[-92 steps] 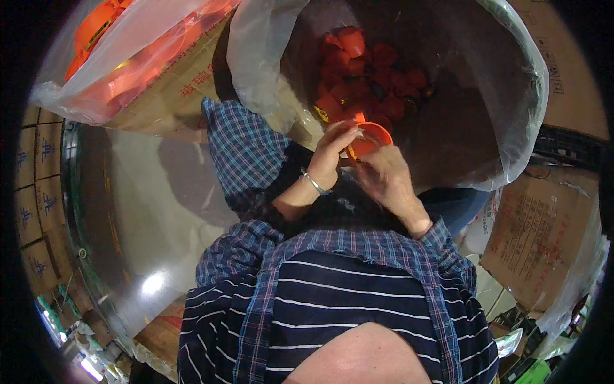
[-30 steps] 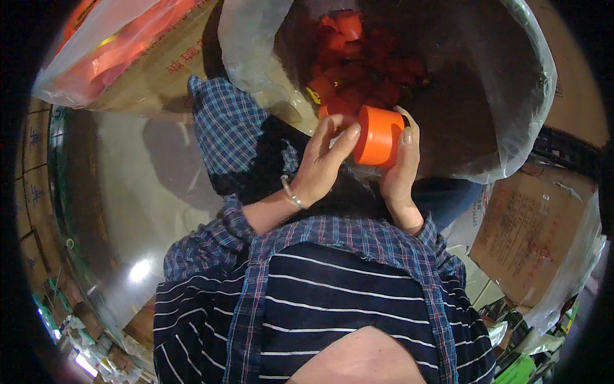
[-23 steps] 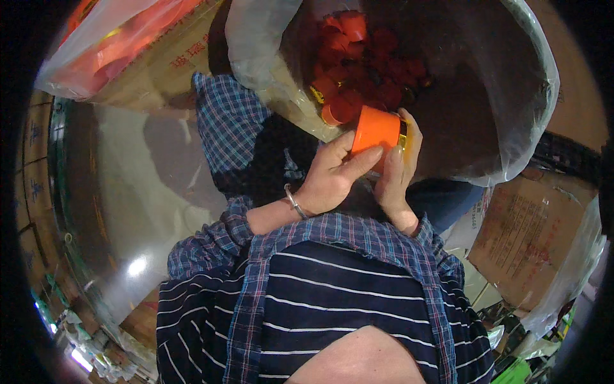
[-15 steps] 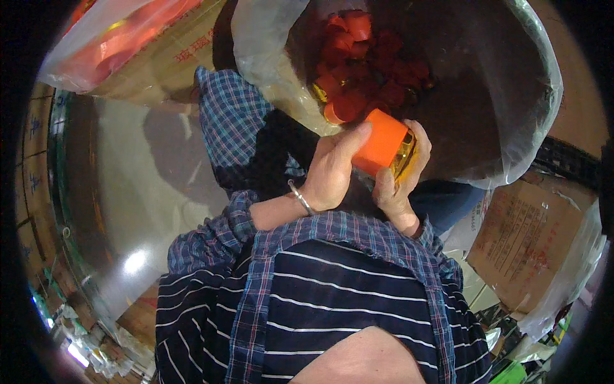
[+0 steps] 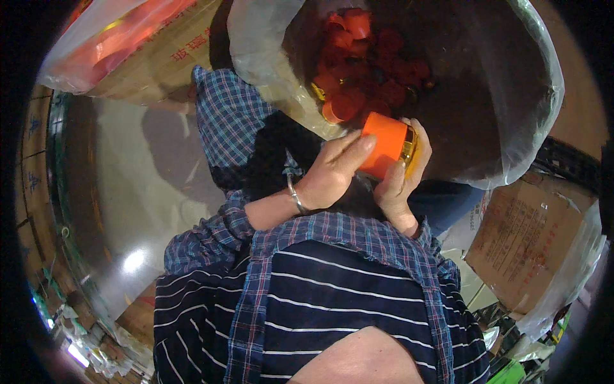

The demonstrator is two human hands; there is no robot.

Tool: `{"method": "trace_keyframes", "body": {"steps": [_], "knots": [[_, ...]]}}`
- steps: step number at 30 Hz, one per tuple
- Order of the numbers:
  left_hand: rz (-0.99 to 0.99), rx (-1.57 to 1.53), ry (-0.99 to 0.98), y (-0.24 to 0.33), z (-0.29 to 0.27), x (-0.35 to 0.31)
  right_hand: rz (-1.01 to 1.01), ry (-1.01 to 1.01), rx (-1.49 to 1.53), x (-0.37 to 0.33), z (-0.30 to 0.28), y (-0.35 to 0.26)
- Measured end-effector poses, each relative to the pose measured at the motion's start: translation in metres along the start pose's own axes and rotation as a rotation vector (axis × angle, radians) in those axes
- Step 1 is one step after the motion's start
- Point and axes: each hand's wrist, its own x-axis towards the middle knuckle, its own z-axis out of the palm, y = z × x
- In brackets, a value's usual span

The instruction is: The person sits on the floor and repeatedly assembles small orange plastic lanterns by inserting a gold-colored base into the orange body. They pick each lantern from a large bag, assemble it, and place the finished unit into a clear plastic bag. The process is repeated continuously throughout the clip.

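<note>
Between my two hands is an orange cylindrical cap (image 5: 385, 142) with a shiny gold band at its right end. My left hand (image 5: 329, 173) is closed on the orange side, thumb lying along it. Around the gold end curl the fingers of my right hand (image 5: 404, 179), its thumb on the near side. The cap is tilted, and its far underside is hidden. Just beyond it, several red-orange caps (image 5: 345, 105), some showing gold, lie heaped inside a large container lined with a clear plastic bag (image 5: 540, 96).
A cardboard carton (image 5: 527, 240) stands at the right, partly wrapped in plastic. Far left, another carton (image 5: 185, 57) sits beside a clear bag of orange items (image 5: 121, 45). A checked cloth (image 5: 230, 121) covers my left leg, beside the grey floor (image 5: 128, 192).
The cap has turned slightly in my hands, so less of its gold end shows. My left hand has shifted a little down and left along the orange side.
</note>
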Motion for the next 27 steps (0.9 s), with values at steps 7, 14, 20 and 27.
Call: {"method": "trace_keyframes", "body": {"steps": [7, 14, 20, 27], "knots": [[0.071, 0.321, -0.206, 0.015, -0.007, -0.008, 0.067, 0.052, 0.101, 0.001, 0.001, -0.006], [0.184, 0.523, -0.123, 0.000, -0.004, -0.004, 0.102, -0.019, 0.109, 0.000, 0.001, -0.001], [0.116, 0.379, 0.052, -0.006, 0.003, 0.002, 0.234, -0.023, 0.104, 0.003, 0.004, -0.004], [-0.335, -0.322, 0.126, 0.015, -0.004, 0.032, 0.066, -0.224, -0.069, 0.029, -0.011, -0.017]]}}
